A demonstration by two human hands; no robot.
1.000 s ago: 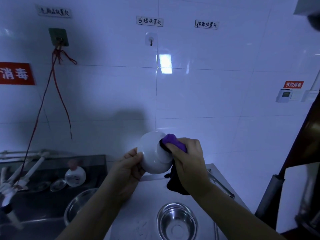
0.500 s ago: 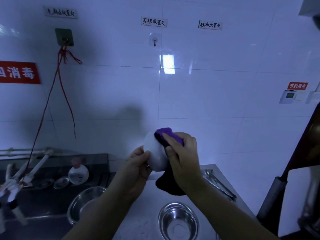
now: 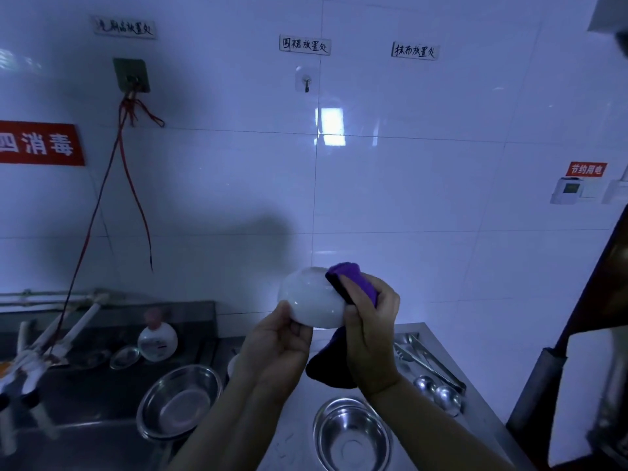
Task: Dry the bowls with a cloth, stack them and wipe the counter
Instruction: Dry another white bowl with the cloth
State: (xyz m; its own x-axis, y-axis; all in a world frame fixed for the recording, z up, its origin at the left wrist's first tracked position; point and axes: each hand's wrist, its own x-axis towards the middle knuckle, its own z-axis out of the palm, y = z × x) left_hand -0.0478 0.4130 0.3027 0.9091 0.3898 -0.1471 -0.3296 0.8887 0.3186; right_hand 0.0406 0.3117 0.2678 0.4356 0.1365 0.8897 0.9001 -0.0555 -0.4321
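Observation:
I hold a white bowl (image 3: 311,297) up in front of me above the counter, its outer side facing me. My left hand (image 3: 278,348) grips its lower left edge. My right hand (image 3: 372,331) grips a purple cloth (image 3: 353,283) and presses it against the bowl's right side; the cloth's dark lower part hangs below my wrist. A steel bowl (image 3: 351,436) stands on the steel counter (image 3: 475,423) beneath my hands. Another steel bowl (image 3: 180,399) sits to the left at the sink's edge.
Tongs (image 3: 428,362) and ladles (image 3: 438,392) lie at the counter's right side. The dark sink (image 3: 85,385) at left holds a round bottle (image 3: 157,341) and a small dish (image 3: 124,356). White pipes (image 3: 51,341) cross its left end. Red strings (image 3: 132,185) hang from a wall hook.
The bowl has turned in my left hand and now shows more of its side. My right hand has slid the cloth across to the bowl's right edge.

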